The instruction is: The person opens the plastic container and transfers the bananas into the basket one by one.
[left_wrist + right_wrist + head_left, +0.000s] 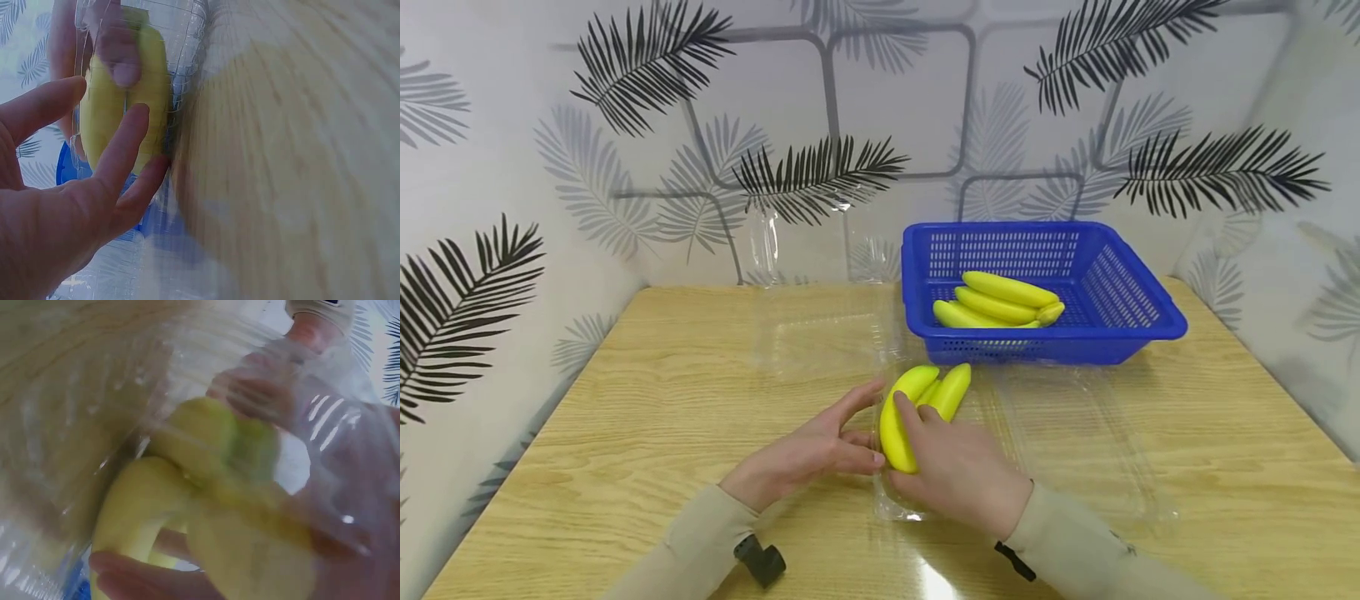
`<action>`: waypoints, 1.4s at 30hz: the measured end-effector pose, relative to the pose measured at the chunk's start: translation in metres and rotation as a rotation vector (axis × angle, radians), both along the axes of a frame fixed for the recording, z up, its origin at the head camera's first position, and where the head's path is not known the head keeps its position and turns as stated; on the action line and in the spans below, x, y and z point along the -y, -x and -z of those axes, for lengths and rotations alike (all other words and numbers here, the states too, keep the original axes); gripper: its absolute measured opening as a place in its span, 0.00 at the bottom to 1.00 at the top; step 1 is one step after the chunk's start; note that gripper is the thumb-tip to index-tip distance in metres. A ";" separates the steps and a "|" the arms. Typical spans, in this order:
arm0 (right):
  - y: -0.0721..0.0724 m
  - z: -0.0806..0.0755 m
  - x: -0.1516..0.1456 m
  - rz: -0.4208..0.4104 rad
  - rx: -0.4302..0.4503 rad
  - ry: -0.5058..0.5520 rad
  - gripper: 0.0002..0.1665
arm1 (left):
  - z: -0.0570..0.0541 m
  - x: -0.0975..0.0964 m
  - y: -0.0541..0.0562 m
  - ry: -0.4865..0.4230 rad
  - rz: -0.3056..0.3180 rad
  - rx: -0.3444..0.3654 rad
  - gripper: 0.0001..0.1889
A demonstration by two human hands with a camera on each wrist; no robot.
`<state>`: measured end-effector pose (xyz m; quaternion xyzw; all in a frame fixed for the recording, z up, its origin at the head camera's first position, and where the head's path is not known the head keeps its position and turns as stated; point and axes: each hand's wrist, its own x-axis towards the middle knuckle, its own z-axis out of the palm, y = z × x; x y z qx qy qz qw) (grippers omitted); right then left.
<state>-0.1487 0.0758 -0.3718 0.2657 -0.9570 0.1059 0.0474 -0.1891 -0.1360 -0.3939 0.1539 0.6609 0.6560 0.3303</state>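
Observation:
Several yellow bananas (891, 437) lie in a clear plastic clamshell container (895, 507) in front of the basket. From above, my right hand (962, 471) reaches into it and grips the bananas, its index finger along the leftmost one. In the right wrist view, fingers (137, 575) curl around a banana (134, 500), blurred by the clear plastic. At the container's left side is my left hand (805, 454), fingers spread. The left wrist view has its fingertips (140, 112) at the transparent wall, with bananas (106, 125) behind it.
A blue perforated basket (1037, 346) at the back right holds more bananas (1007, 290). The container's clear lid (1075, 442) lies opened out to the right. Another clear clamshell (820, 342) stands open behind, near the leaf-patterned wall (880, 100). All rest on a wooden table (662, 400).

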 end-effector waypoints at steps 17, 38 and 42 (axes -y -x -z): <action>-0.016 -0.030 -0.021 -0.041 -0.104 -0.003 0.29 | 0.003 -0.004 0.000 -0.008 -0.015 -0.005 0.51; -0.022 -0.031 -0.043 -0.098 -0.175 -0.021 0.34 | 0.002 -0.002 0.000 -0.006 -0.034 0.005 0.50; -0.022 -0.033 -0.048 -0.155 -0.189 -0.021 0.35 | 0.003 -0.003 0.000 -0.010 -0.027 0.011 0.50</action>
